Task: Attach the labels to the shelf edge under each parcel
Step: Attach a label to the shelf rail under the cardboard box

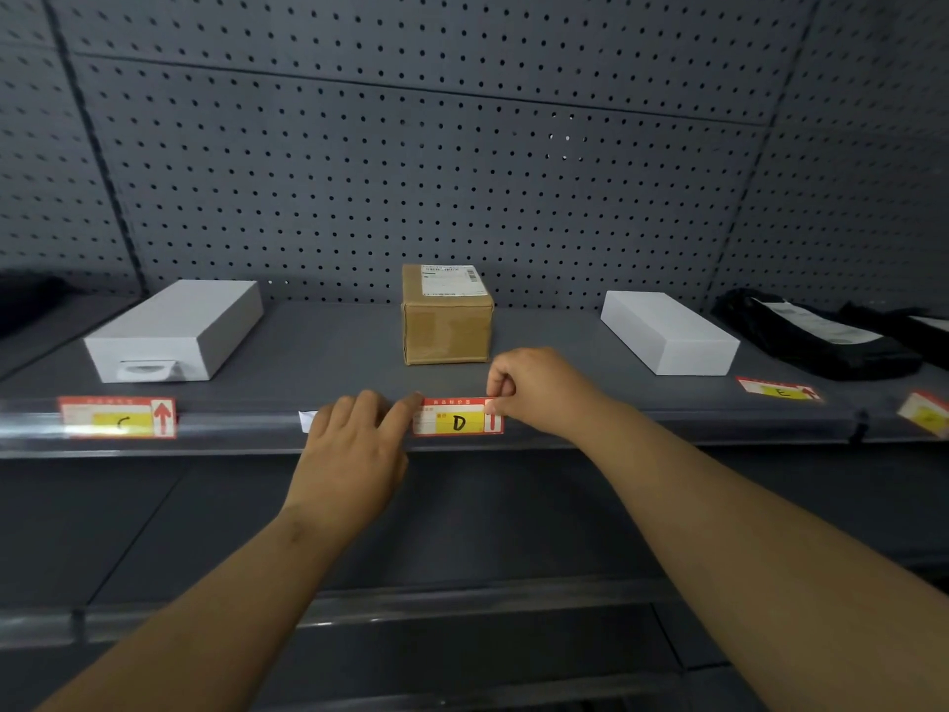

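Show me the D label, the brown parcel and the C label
D label [458, 422]: head view, on the handwritten letter.
Brown parcel [448, 328]: head view, on its front face.
C label [119, 417]: head view, on its yellow patch.

Grey shelf [318, 352] bears two white boxes [174, 328] [667, 331], a brown parcel [447, 316] between — black bags [816, 334] rightmost.

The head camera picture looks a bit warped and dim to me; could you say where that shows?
Head view: wide-angle bending curves the grey shelf edge and perforated grey back panel; light is dim; glare streaks the clear strip beside the red-and-yellow C label; the red-and-yellow D label stays readable.
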### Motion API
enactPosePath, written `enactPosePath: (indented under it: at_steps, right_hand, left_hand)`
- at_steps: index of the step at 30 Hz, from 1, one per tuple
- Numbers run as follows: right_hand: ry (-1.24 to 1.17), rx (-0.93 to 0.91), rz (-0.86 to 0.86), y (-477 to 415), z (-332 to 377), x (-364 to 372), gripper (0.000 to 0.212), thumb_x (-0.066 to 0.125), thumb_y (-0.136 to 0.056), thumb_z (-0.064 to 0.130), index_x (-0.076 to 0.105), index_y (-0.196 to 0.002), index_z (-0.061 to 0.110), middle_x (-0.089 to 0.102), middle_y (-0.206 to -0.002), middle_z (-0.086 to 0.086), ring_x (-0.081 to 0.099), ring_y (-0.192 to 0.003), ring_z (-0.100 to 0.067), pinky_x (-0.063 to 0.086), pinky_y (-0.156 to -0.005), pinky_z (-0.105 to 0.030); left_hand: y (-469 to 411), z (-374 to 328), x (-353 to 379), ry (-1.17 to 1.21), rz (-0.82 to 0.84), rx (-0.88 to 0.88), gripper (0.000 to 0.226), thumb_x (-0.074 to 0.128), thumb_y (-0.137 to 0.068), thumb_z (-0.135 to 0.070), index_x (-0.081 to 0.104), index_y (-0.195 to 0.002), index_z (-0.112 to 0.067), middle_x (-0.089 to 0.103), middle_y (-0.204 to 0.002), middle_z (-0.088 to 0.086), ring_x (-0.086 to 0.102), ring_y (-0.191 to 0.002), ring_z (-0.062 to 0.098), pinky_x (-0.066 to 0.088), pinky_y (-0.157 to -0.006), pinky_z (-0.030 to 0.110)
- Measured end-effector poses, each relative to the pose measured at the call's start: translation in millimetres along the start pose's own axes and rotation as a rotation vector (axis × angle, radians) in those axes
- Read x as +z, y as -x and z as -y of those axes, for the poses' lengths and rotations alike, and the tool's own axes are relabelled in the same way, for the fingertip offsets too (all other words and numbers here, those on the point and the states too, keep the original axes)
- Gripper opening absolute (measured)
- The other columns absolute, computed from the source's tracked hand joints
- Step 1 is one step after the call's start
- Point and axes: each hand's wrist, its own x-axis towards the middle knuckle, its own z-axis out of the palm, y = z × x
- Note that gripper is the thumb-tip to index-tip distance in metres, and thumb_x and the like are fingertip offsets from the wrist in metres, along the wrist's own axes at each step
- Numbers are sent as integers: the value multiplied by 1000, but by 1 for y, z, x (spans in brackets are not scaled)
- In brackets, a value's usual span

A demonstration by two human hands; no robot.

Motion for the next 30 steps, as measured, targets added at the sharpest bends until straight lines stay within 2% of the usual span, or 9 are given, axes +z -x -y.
enactPosePath:
  at_steps: [3, 5, 8, 11, 16, 18, 24, 28, 30]
  right_hand:
    - [-4, 1, -5, 0, 0, 0, 15, 68, -83, 19, 65, -96, 12, 55, -86, 5, 52, -80, -9, 34, -57, -11]
    - [-6, 5, -11, 0, 0, 0, 18, 68, -83, 19, 64, -100, 12, 54, -88, 5, 51, -82, -9, 36, -59, -16]
    - [-9, 1, -48, 1, -2, -1, 23, 69, -82, 22, 63, -102, 13, 52, -91, 6, 50, -84, -9, 39, -71, -22]
    - [-1, -19, -100, 3, -7, -5, 26, 71, -80, 25, 63, -102, 14, 51, -93, 6, 51, -87, -9, 40, -75, -22]
    - [9, 2, -162, 10, -19, -17, 29, 70, -81, 27, 62, -105, 14, 60, -110, -4, 57, -103, -18, 46, -88, -29]
    - [11, 12, -192, 15, -27, -23, 29, 70, -81, 27, 62, -106, 13, 60, -112, -5, 56, -105, -18, 43, -88, -27]
    - [-1, 90, -274, 36, -63, -48, 30, 70, -82, 27, 62, -108, 14, 61, -112, -3, 57, -104, -16, 43, -88, -25]
    - [6, 171, -307, 53, -96, -68, 29, 71, -80, 24, 64, -106, 11, 61, -104, -2, 51, -90, -11, 39, -83, -22]
    - [4, 211, -315, 62, -115, -78, 28, 72, -80, 22, 65, -104, 11, 61, -102, -2, 53, -91, -14, 41, -84, -24]
  left_hand:
    - [0, -2, -1, -5, 8, -7, 58, 80, -62, -16, 60, -116, -8, 61, -85, 13, 59, -72, 30, 51, -69, 40]
    - [0, -3, -2, -9, 4, -14, 58, 80, -63, -16, 59, -116, -8, 61, -85, 13, 59, -72, 30, 51, -70, 41]
    - [-1, -5, -6, -10, -4, -31, 51, 78, -66, -16, 60, -114, -6, 60, -84, 14, 59, -72, 31, 51, -70, 41]
    - [-3, -8, -9, -15, -7, -47, 43, 74, -71, -18, 62, -111, -6, 60, -86, 15, 58, -72, 32, 50, -71, 42]
    - [-11, -16, -14, -23, -47, -45, 35, 67, -78, -22, 63, -108, -6, 61, -91, 16, 59, -77, 35, 49, -73, 43]
    - [-17, -23, -18, -21, -61, -33, 37, 53, -81, -29, 62, -109, -7, 61, -94, 16, 58, -80, 35, 48, -74, 43]
    - [-34, -54, -30, 23, -110, 24, 44, 39, -80, -34, 62, -107, -7, 60, -96, 15, 56, -82, 35, 45, -73, 42]
    - [-49, -83, -33, 53, -117, 57, 44, 40, -81, -35, 62, -107, -7, 61, -96, 15, 57, -82, 35, 44, -72, 42]
    - [-58, -100, -32, 66, -114, 72, 44, 41, -81, -36, 62, -107, -8, 61, -97, 15, 57, -83, 35, 45, -71, 41]
